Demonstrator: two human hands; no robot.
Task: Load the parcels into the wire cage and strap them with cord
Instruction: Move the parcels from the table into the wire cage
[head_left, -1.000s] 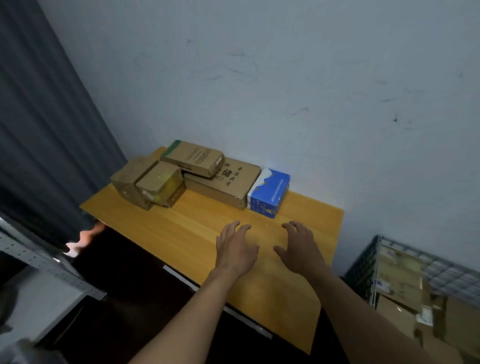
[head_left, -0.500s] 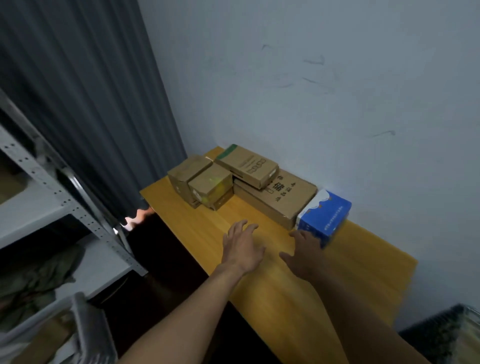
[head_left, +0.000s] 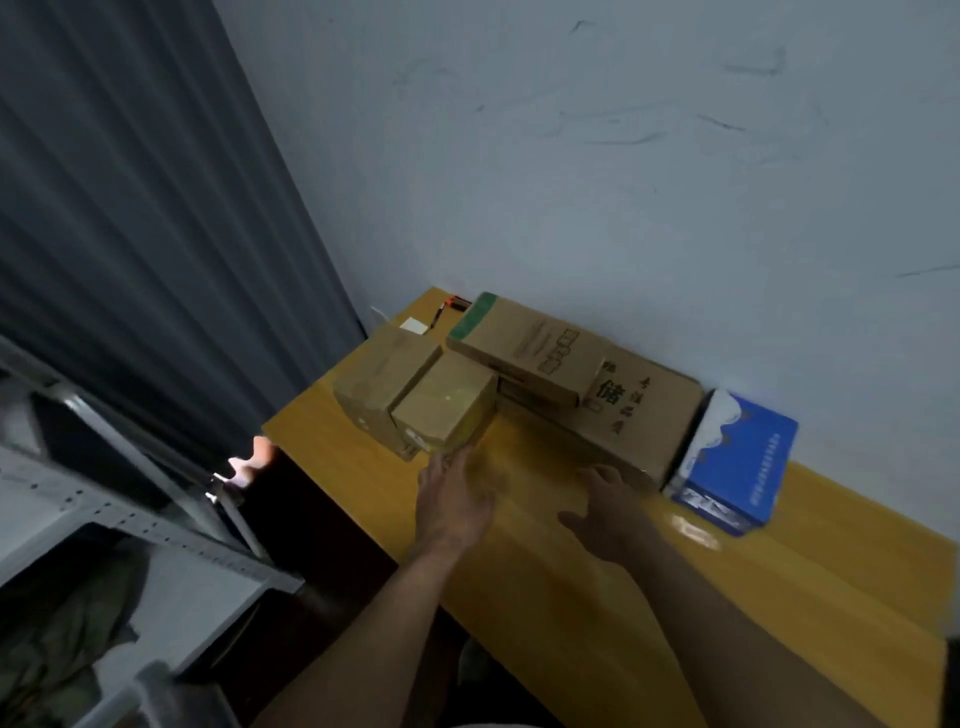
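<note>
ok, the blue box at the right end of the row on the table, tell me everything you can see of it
The blue box looks like printed cardboard: a blue top with small white lettering too blurred to read, and a white scalloped band along its left edge. It lies flat on the wooden table, by the wall, to the right of the large printed carton; whether they touch is unclear. The right hand is short of it, not touching.

Small brown carton (head_left: 444, 410) touching taped brown carton (head_left: 384, 376), left. Green-ended flat carton (head_left: 524, 345) lies atop larger printed carton (head_left: 649, 415), middle. Blue-white box (head_left: 740, 457) just beside it, right. All on wooden table (head_left: 623, 597).
</note>
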